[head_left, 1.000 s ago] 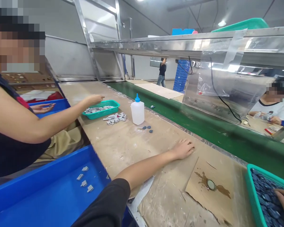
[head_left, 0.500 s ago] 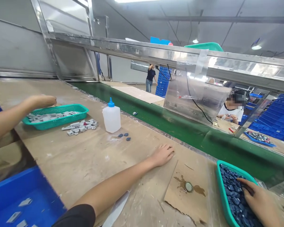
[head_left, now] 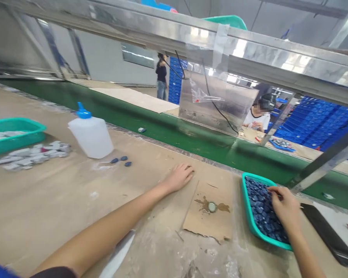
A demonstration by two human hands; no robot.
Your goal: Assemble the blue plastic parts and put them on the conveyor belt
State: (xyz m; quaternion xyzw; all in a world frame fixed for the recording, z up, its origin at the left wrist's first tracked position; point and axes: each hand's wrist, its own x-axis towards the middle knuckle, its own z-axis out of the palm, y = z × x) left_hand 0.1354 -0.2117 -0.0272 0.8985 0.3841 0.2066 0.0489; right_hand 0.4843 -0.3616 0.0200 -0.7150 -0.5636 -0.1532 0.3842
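My left hand (head_left: pixel 179 176) lies flat on the cardboard-covered bench, fingers stretched out, holding nothing, just left of a loose cardboard piece (head_left: pixel 210 220). A bottle cap (head_left: pixel 212 207) sits in a brown glue stain on that piece. My right hand (head_left: pixel 284 208) rests inside a teal basket (head_left: pixel 247 216) full of small dark blue parts (head_left: pixel 256 200). Its fingers are curled down among the parts; what they hold, if anything, is hidden.
A white squeeze bottle with a blue cap (head_left: pixel 90 133) stands at the left, three blue parts (head_left: pixel 121 160) beside it. Grey parts (head_left: pixel 31 154) lie near another teal basket (head_left: pixel 16 135). A green conveyor belt (head_left: pixel 191 139) runs behind the bench. A dark flat object (head_left: pixel 327 235) lies at the right.
The view has swung right, so the neighbouring person and the blue tray are gone from sight. My right hand has moved further up into the basket of blue parts. My left hand stayed flat.
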